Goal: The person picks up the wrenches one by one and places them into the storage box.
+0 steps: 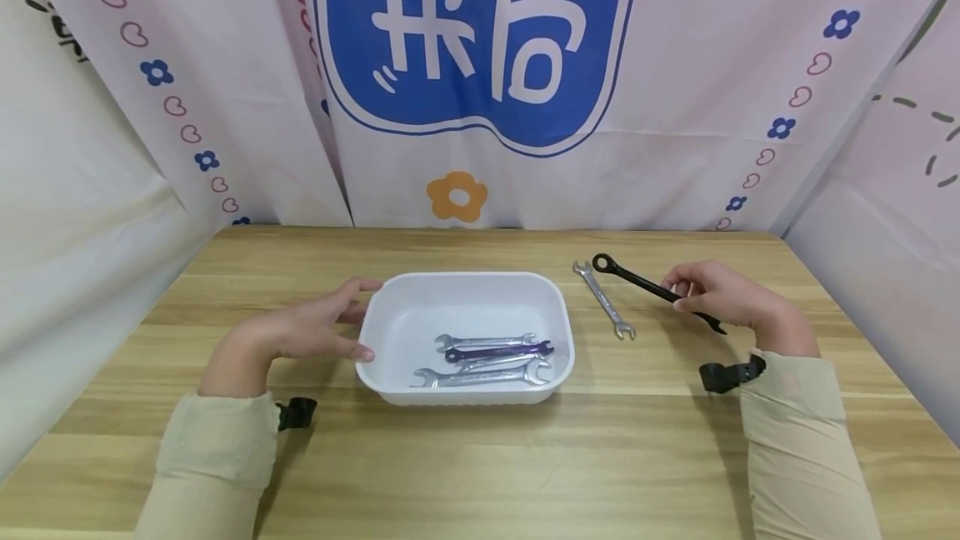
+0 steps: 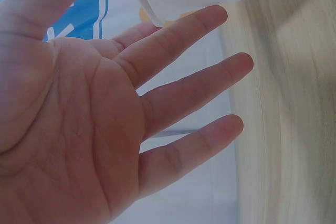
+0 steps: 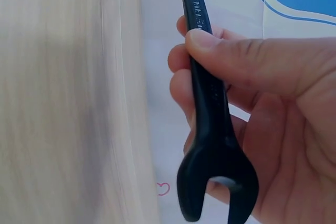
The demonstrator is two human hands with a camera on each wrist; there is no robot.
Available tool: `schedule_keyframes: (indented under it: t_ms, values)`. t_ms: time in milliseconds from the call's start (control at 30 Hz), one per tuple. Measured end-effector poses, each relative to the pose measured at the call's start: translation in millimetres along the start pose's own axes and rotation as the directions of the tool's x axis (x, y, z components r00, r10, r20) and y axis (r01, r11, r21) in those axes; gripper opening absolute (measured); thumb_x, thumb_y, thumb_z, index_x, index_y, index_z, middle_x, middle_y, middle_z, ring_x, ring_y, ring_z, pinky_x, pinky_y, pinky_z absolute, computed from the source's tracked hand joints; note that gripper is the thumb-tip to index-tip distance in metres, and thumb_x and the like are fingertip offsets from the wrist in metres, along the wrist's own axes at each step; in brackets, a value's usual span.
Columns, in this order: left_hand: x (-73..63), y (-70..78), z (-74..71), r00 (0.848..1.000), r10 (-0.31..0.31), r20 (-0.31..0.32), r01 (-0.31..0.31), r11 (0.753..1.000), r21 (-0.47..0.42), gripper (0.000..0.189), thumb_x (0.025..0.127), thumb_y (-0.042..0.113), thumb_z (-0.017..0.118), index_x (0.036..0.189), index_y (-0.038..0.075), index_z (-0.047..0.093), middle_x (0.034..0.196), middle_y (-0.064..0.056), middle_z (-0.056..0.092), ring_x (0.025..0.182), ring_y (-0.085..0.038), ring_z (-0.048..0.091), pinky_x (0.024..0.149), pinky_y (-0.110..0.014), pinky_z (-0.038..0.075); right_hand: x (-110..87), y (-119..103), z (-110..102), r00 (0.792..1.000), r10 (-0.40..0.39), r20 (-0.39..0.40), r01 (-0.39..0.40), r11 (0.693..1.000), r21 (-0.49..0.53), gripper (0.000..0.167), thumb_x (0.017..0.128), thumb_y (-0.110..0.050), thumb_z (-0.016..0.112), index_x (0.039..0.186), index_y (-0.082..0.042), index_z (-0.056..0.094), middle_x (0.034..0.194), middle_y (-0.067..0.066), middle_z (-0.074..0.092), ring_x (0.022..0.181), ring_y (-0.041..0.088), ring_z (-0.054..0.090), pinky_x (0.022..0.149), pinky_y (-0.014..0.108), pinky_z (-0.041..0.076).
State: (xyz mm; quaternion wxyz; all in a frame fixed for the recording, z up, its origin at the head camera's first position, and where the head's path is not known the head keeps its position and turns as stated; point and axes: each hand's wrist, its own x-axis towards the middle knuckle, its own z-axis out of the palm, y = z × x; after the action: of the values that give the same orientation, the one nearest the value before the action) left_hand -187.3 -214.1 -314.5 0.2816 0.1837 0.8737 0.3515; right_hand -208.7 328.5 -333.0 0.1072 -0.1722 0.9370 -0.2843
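Observation:
A black combination wrench (image 1: 641, 282) is pinched between the thumb and fingers of my right hand (image 1: 716, 294), over the table's right side. Its ring end points to the back left; the open jaw end fills the lower part of the right wrist view (image 3: 215, 166). My left hand (image 1: 318, 325) rests at the left end of a white plastic tub (image 1: 465, 397), thumb on the rim and fingers spread straight along its outside. Inside the tub lie several silver open-end wrenches (image 1: 480, 375) and one purple wrench (image 1: 501, 352), gathered toward the front right.
One silver open-end wrench (image 1: 604, 300) lies on the wooden table (image 1: 480, 473) between the tub and my right hand. White printed cloth (image 1: 690, 107) hangs behind the table and along both sides. Each wrist wears a black camera strap (image 1: 731, 373).

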Motion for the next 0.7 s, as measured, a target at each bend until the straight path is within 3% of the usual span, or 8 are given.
schedule_keyframes:
  t_ms: [400,700]
  values:
    - [0.3,0.3,0.1,1.0,-0.018,-0.001,0.018,1.0,-0.005,0.102,0.085,0.032,0.078,0.157,0.013,0.009,0.157,-0.029,0.033,0.144,-0.05,0.031,0.108,-0.067,0.037,7.5,-15,6,0.993,-0.074,-0.086,0.073,0.997,-0.017,0.018,0.09,0.0,0.067,0.108,-0.003,0.067,0.087,0.005,0.06,0.074,0.01,0.05,0.064,0.023,0.042]
    - [0.6,0.9,-0.1,1.0,-0.027,-0.001,0.027,1.0,-0.006,0.101,0.085,0.031,0.078,0.157,0.014,0.01,0.156,-0.028,0.034,0.144,-0.05,0.031,0.108,-0.067,0.037,9.6,-35,9,0.985,-0.136,-0.108,0.133,0.99,-0.04,0.019,0.09,0.002,0.066,0.108,-0.002,0.067,0.086,0.004,0.063,0.077,0.012,0.054,0.066,0.024,0.046]
